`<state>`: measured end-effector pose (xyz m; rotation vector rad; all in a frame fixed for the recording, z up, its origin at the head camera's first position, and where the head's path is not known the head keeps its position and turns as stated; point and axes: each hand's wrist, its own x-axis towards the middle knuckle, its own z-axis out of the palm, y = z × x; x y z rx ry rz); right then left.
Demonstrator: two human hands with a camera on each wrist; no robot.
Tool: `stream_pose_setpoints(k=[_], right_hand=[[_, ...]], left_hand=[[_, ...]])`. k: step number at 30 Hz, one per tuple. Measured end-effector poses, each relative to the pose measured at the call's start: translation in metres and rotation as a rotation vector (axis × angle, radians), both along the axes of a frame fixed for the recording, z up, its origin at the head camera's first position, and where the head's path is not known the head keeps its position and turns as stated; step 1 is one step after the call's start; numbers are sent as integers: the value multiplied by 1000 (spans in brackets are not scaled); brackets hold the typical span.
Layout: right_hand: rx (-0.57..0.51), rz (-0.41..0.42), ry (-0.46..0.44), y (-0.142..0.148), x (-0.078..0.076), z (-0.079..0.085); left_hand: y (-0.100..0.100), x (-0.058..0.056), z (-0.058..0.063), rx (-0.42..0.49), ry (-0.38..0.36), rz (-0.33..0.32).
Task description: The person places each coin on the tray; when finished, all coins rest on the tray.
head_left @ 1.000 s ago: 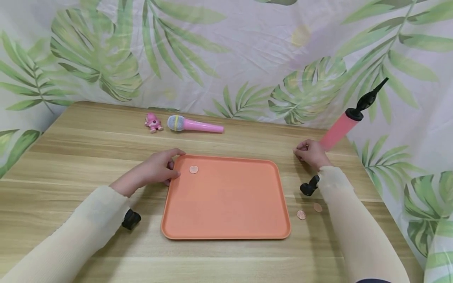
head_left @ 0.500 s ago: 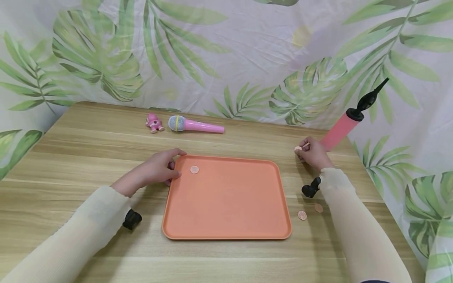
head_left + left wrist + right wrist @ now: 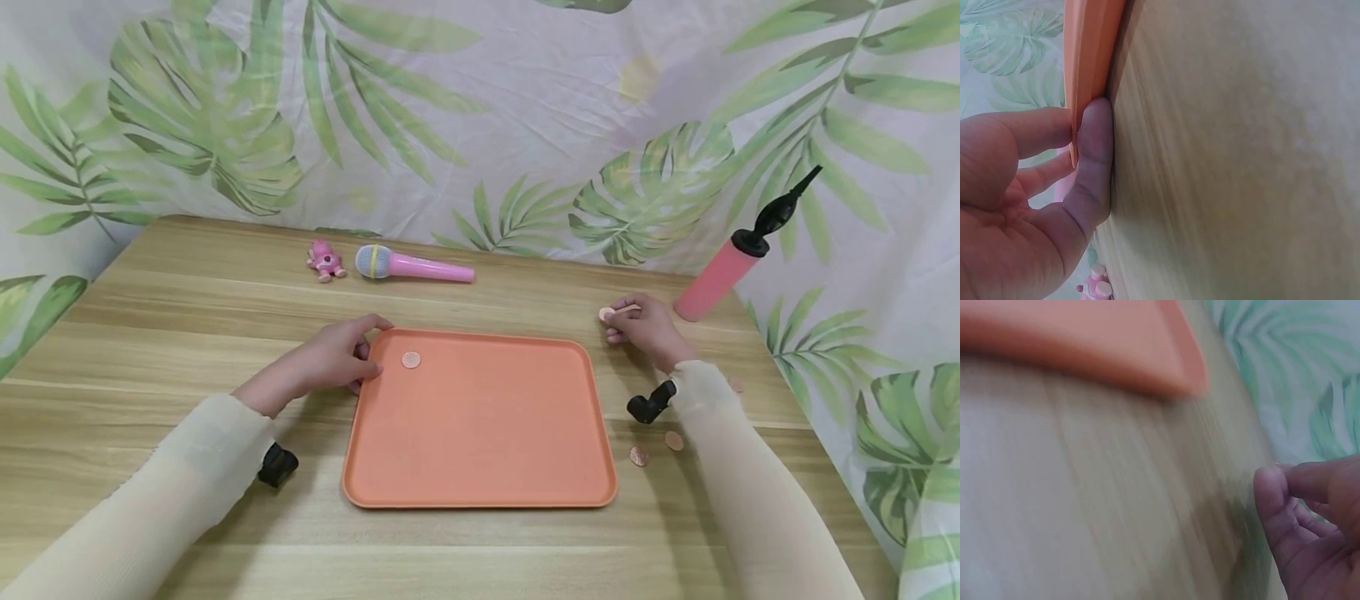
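My left hand (image 3: 330, 357) grips the far left corner of a flat orange tray (image 3: 487, 425). In the left wrist view the tray's edge (image 3: 1088, 56) sits between thumb and fingers. One copper-coloured coin (image 3: 411, 360) lies in the tray near that corner. Beyond the tray's far right corner, my right hand (image 3: 648, 329) pinches another coin (image 3: 606, 314) between thumb and fingertips. In the right wrist view the fingertips hide nearly all of it. Two more coins, a speckled one (image 3: 638, 456) and a plainer one (image 3: 673, 441), lie right of the tray.
A pink balloon pump (image 3: 712, 279) with a black nozzle stands at the back right. Along the back are a pink toy microphone (image 3: 420, 265) and a small pink figurine (image 3: 326, 260). Another coin (image 3: 736, 386) shows beside the right sleeve. A leaf-print cloth (image 3: 525, 108) hangs behind the table.
My right hand has picked up a coin near the pump and moved left with it, toward the tray. The left hand and the tray have stayed in place.
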<state>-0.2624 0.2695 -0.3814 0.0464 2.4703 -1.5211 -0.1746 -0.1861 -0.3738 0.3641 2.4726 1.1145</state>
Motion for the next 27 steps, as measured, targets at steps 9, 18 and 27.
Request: stream_pose_setpoints(k=[9,18,27], right_hand=[[-150,78,-36,-42,6,11],[-177,239,-45,-101,20,20],[-173,382,-77,-146,37,14]], left_hand=[[-1,-2,1,-3,-9,-7],[0,-2,0,0,-5,-5],[-1,-1,1,23,-9,-11]])
